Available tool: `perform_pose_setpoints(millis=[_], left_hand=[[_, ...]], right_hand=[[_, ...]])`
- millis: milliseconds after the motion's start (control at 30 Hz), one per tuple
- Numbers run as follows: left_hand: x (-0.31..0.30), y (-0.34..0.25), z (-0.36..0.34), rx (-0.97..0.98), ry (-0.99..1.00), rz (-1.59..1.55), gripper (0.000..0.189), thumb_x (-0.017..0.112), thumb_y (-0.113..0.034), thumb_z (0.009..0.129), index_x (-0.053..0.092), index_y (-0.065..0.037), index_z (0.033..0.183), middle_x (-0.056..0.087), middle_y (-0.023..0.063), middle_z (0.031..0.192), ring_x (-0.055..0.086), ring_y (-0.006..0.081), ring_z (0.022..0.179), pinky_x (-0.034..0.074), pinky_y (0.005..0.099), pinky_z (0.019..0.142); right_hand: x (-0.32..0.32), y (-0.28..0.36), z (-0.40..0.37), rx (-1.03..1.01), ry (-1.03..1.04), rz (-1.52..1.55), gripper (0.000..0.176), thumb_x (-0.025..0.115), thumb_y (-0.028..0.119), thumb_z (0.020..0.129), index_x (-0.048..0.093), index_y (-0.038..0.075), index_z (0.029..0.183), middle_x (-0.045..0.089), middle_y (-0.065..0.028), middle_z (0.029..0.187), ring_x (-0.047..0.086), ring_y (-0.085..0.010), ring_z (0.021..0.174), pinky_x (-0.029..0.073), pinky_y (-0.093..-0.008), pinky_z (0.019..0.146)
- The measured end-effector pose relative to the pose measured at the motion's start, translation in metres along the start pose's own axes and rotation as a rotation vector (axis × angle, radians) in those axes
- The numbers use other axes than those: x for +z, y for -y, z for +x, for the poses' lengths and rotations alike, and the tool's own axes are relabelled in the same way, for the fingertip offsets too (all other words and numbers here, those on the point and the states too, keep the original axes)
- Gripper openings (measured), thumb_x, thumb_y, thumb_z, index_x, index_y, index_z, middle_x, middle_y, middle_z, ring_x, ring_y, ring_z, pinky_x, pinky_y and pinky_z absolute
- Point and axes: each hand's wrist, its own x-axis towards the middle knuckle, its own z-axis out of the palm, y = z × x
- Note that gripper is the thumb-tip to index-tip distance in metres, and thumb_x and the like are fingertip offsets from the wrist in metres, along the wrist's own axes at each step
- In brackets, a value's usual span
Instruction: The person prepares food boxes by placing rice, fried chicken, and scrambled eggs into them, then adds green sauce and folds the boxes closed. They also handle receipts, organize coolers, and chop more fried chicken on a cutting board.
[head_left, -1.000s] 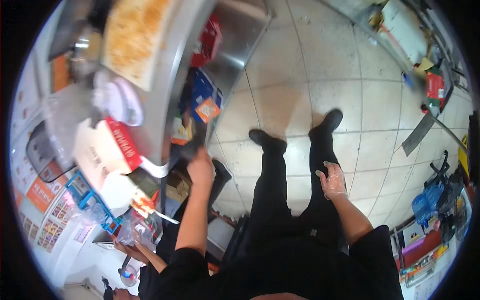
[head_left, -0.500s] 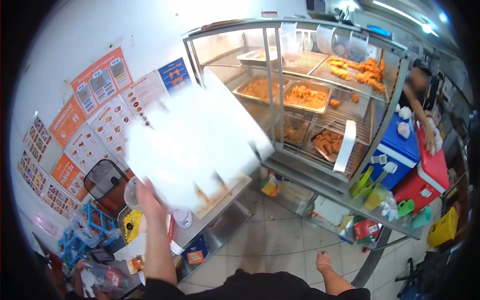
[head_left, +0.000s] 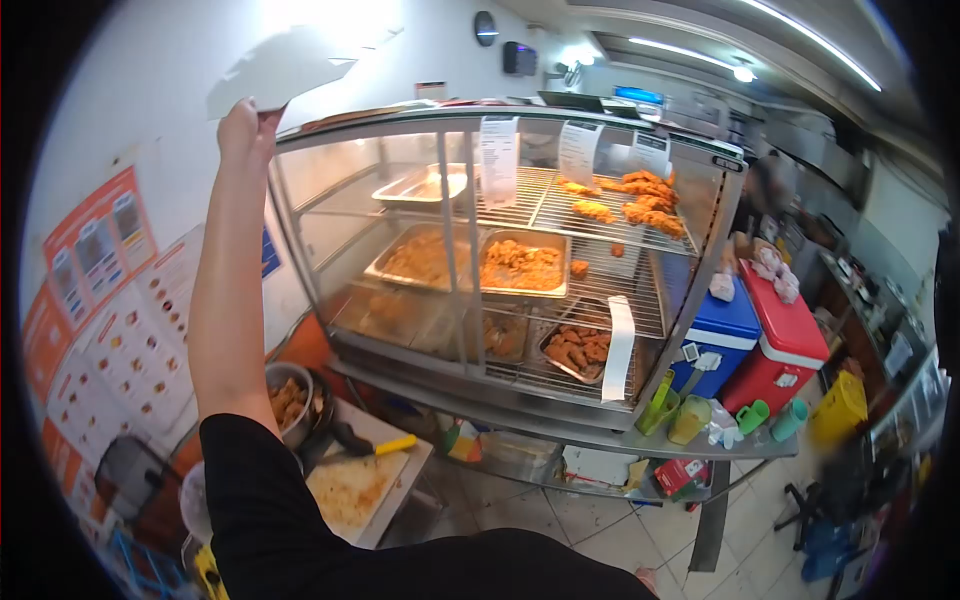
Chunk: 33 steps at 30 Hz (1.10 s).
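Observation:
My left hand (head_left: pixel 250 132) is raised at the upper left, at the height of the display case's top. Its fingers are closed on the lower edge of a white cardboard sheet (head_left: pixel 285 75), whose upper part is washed out by glare. The glass display case (head_left: pixel 470 385) stands just to the right, with trays of fried chicken (head_left: pixel 522 266) on its wire shelves. Of my right hand (head_left: pixel 648 577) only a sliver of skin shows at the bottom edge, its fingers hidden.
Below the left arm are a pot of chicken pieces (head_left: pixel 290 400), a cutting board (head_left: pixel 345 490) and a yellow-handled knife (head_left: pixel 394 445). Blue (head_left: pixel 715 325) and red (head_left: pixel 778 335) coolers stand right of the case. Another person (head_left: pixel 768 185) is at the back right.
My left hand has risen with the white sheet from above the counter to the top of the case. The pot, board and knife have come into view. My right hand has dropped almost out of view.

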Motion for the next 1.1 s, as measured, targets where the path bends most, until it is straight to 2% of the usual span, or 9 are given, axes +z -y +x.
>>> perform_pose_setpoints(millis=[100, 233, 333, 400, 433, 500, 633, 833, 1100], left_hand=[[0.037, 0.05, -0.007, -0.23, 0.139, 0.048, 0.029, 0.052, -0.005, 0.094, 0.044, 0.007, 0.12, 0.053, 0.0205, 0.122, 0.061, 0.0328, 0.109, 0.057, 0.0458, 0.09], [0.022, 0.098, -0.029, -0.197, 0.221, 0.507, 0.051, 0.07, -0.018, 0.089, 0.044, 0.011, 0.121, 0.051, 0.019, 0.123, 0.064, 0.0292, 0.097, 0.054, 0.0349, 0.077], [0.012, 0.11, -0.055, 0.129, 0.19, 0.612, 0.063, 0.079, -0.024, 0.082, 0.048, 0.011, 0.124, 0.049, 0.0224, 0.128, 0.059, 0.0276, 0.106, 0.047, 0.0382, 0.087], [0.012, 0.104, -0.068, 1.075, -0.105, 1.074, 0.08, 0.075, -0.035, 0.085, 0.037, 0.005, 0.143, 0.047, 0.0249, 0.135, 0.047, 0.0308, 0.127, 0.035, 0.043, 0.107], [0.018, 0.093, -0.07, 1.071, -0.095, 1.077, 0.08, 0.075, -0.035, 0.085, 0.037, 0.005, 0.143, 0.047, 0.0249, 0.135, 0.047, 0.0308, 0.127, 0.035, 0.043, 0.107], [0.026, 0.068, -0.073, 1.289, 0.547, 1.623, 0.07, 0.064, -0.036, 0.092, 0.036, 0.0, 0.146, 0.041, 0.0239, 0.145, 0.034, 0.0328, 0.138, 0.029, 0.0441, 0.112], [0.022, 0.09, -0.043, 0.736, 1.147, 1.628, 0.039, 0.042, -0.024, 0.102, 0.053, -0.002, 0.133, 0.058, 0.0204, 0.13, 0.053, 0.0366, 0.123, 0.04, 0.0431, 0.103], [0.064, 0.082, -0.027, 0.718, 1.143, 1.593, 0.029, 0.045, -0.021, 0.1, 0.063, 0.0, 0.09, 0.067, 0.0219, 0.085, 0.061, 0.0419, 0.078, 0.047, 0.0463, 0.072], [0.1, 0.097, 0.044, 0.037, 1.301, 1.419, 0.04, 0.064, -0.043, 0.092, 0.069, -0.004, 0.091, 0.064, 0.0031, 0.072, 0.058, 0.0105, 0.07, 0.047, 0.0317, 0.068]], right_hand=[[0.054, 0.017, -0.01, 0.317, -0.008, 0.227, 0.037, 0.052, 0.038, 0.094, 0.066, 0.013, 0.117, 0.064, -0.0147, 0.122, 0.058, -0.0336, 0.118, 0.049, -0.0437, 0.098], [0.108, 0.046, -0.046, 0.227, 0.013, 0.105, 0.041, 0.053, 0.042, 0.093, 0.064, 0.013, 0.119, 0.067, -0.0143, 0.114, 0.061, -0.0341, 0.112, 0.052, -0.0451, 0.093], [0.166, 0.076, -0.05, 0.336, 0.136, 0.344, 0.039, 0.044, 0.032, 0.099, 0.061, 0.011, 0.128, 0.06, -0.011, 0.132, 0.056, -0.0305, 0.124, 0.046, -0.0435, 0.102], [0.16, 0.094, -0.073, 0.455, 0.182, 0.343, 0.039, 0.049, 0.035, 0.097, 0.065, 0.01, 0.122, 0.064, -0.0144, 0.125, 0.058, -0.0342, 0.12, 0.047, -0.0443, 0.099], [0.153, 0.1, -0.084, 0.46, 0.192, 0.341, 0.039, 0.049, 0.035, 0.097, 0.065, 0.01, 0.122, 0.064, -0.0144, 0.125, 0.058, -0.0342, 0.12, 0.047, -0.0443, 0.099], [0.1, 0.124, -0.137, 0.695, 0.143, 0.599, 0.046, 0.052, 0.042, 0.094, 0.068, 0.003, 0.112, 0.067, -0.0195, 0.116, 0.061, -0.0354, 0.114, 0.05, -0.0425, 0.094], [0.133, 0.128, -0.123, 0.728, -0.008, 0.679, 0.053, 0.054, 0.047, 0.092, 0.069, -0.002, 0.104, 0.067, -0.024, 0.11, 0.063, -0.0372, 0.109, 0.05, -0.0427, 0.091], [0.12, 0.152, -0.07, 0.687, -0.06, 0.733, 0.05, 0.049, 0.042, 0.096, 0.069, -0.002, 0.103, 0.067, -0.0246, 0.11, 0.062, -0.0402, 0.108, 0.05, -0.0462, 0.091], [0.077, 0.174, -0.065, 0.325, -0.089, 0.457, 0.046, 0.044, 0.038, 0.098, 0.067, 0.0, 0.11, 0.065, -0.0229, 0.115, 0.062, -0.0389, 0.109, 0.05, -0.0478, 0.092]])
